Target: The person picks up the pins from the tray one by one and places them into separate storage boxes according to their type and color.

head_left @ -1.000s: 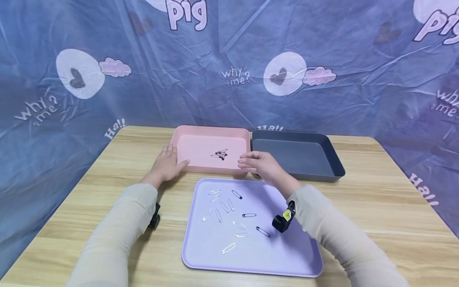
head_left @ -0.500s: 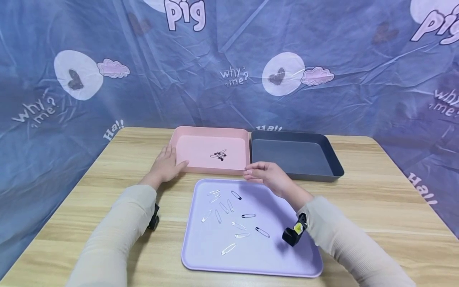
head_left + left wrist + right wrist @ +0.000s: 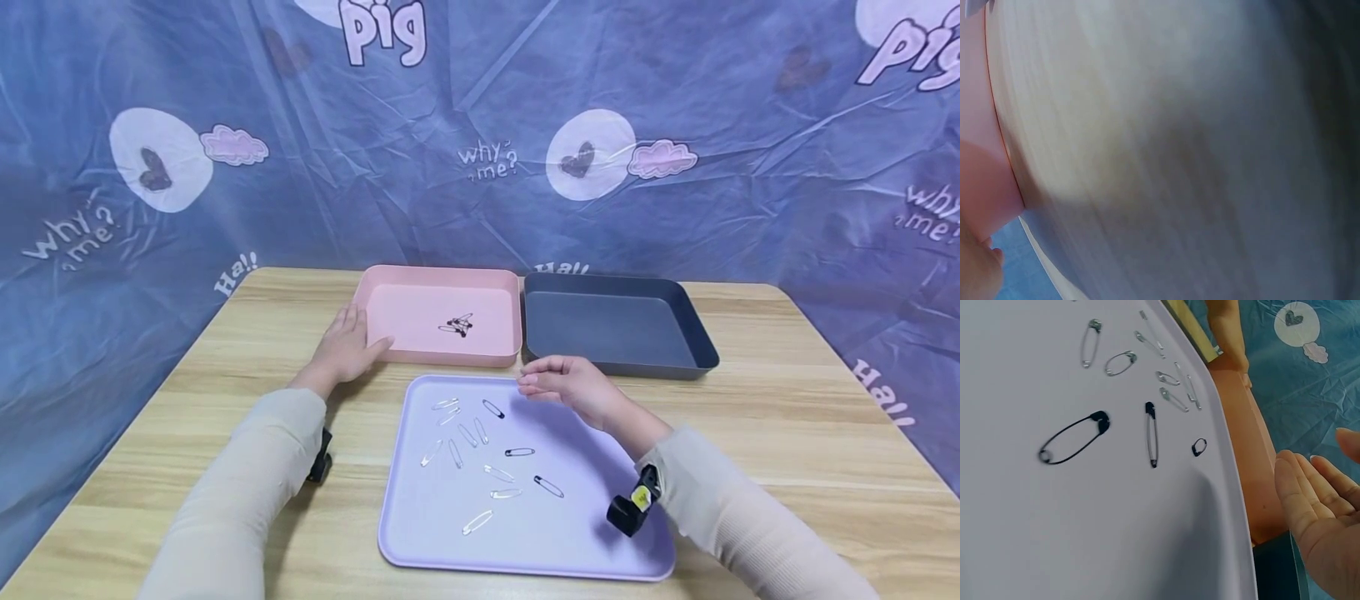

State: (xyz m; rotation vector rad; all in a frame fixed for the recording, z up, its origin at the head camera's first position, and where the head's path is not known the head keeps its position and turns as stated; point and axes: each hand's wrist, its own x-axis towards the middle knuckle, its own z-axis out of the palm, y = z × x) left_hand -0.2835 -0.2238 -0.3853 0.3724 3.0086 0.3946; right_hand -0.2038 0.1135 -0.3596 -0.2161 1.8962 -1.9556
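Note:
My left hand (image 3: pixel 344 346) rests at the near left corner of the pink tray (image 3: pixel 420 354), its thumb touching the front rim and its fingers along the left wall. A small pile of black safety pins (image 3: pixel 457 325) lies inside that tray. My right hand (image 3: pixel 573 385) hangs above the far edge of the lilac tray (image 3: pixel 600 558); in the right wrist view its fingers are nearly straight, the thumb apart, with nothing held. On the lilac tray lie 3 black safety pins (image 3: pixel 1152 434) and several silver safety pins (image 3: pixel 477 522), spread out singly.
A dark grey tray (image 3: pixel 615 321) stands right of the pink one, close beside it. All the trays are on a wooden table (image 3: pixel 795 433). A blue printed cloth (image 3: pixel 420 183) hangs behind the table's back edge.
My right hand has moved back from the pink tray's front right corner, toward me and slightly right, over the lilac tray. The left hand stays at the pink tray, and the pins lie as before.

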